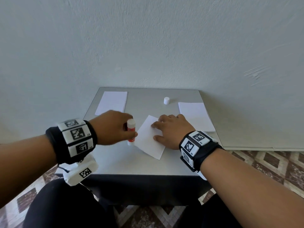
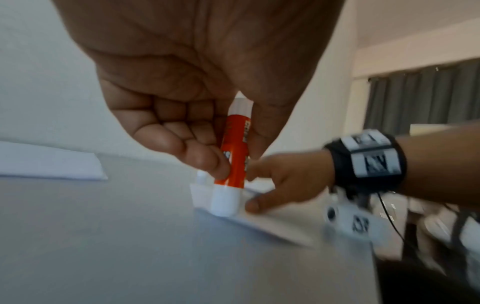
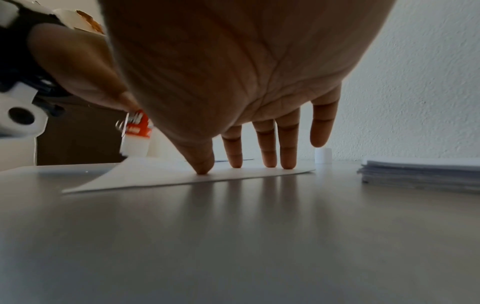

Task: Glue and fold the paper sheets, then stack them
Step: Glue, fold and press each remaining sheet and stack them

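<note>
A white paper sheet (image 1: 148, 139) lies turned at an angle in the middle of the grey table (image 1: 125, 163). My left hand (image 1: 113, 127) grips an orange and white glue stick (image 1: 131, 131), tip down on the sheet's left edge; in the left wrist view the glue stick (image 2: 235, 156) stands nearly upright between finger and thumb. My right hand (image 1: 171, 130) presses the sheet with straight spread fingers (image 3: 269, 144). The sheet (image 3: 182, 174) lies flat under the fingertips.
A stack of white sheets (image 1: 196, 116) lies at the right, seen edge-on as a stack (image 3: 420, 172) in the right wrist view. More white sheets (image 1: 111, 102) lie at the back left. The white glue cap (image 1: 166, 100) stands near the wall.
</note>
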